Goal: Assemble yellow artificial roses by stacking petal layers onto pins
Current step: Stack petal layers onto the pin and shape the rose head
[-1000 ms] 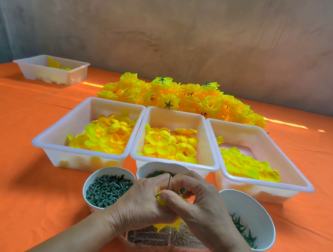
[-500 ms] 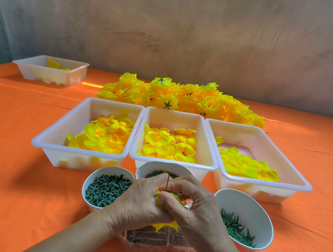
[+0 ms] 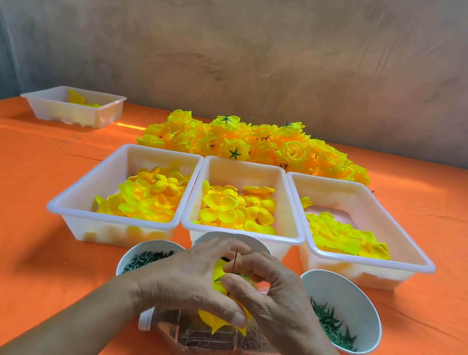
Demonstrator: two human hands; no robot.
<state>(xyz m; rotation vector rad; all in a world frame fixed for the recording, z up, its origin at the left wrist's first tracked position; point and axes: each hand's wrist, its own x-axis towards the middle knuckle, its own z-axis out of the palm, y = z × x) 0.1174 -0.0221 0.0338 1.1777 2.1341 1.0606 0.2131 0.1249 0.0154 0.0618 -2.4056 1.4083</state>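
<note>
A thin upright pin point(image 3: 234, 262) stands between my two hands above a clear plastic block point(image 3: 214, 343). Yellow petal layers point(image 3: 212, 320) are threaded on it. My left hand point(image 3: 186, 281) curls round the petals from the left. My right hand point(image 3: 268, 289) pinches the petals at the pin from the right, and a green star piece shows at its fingertips. Three white tubs behind hold loose yellow petals: left point(image 3: 147, 195), middle point(image 3: 237, 207), right point(image 3: 347, 235). A heap of finished yellow roses point(image 3: 255, 144) lies behind the tubs.
Three white cups stand near my hands: the left point(image 3: 144, 258) with dark green pegs, the middle point(image 3: 219, 236) mostly hidden, the right point(image 3: 340, 313) with green star calyxes. A fourth tub point(image 3: 72, 107) sits far left. An orange cloth point(image 3: 10, 237) covers the table.
Both hands have kept working the petals on the pin. My right hand has shifted slightly left and down, pressing the layers lower on the pin.
</note>
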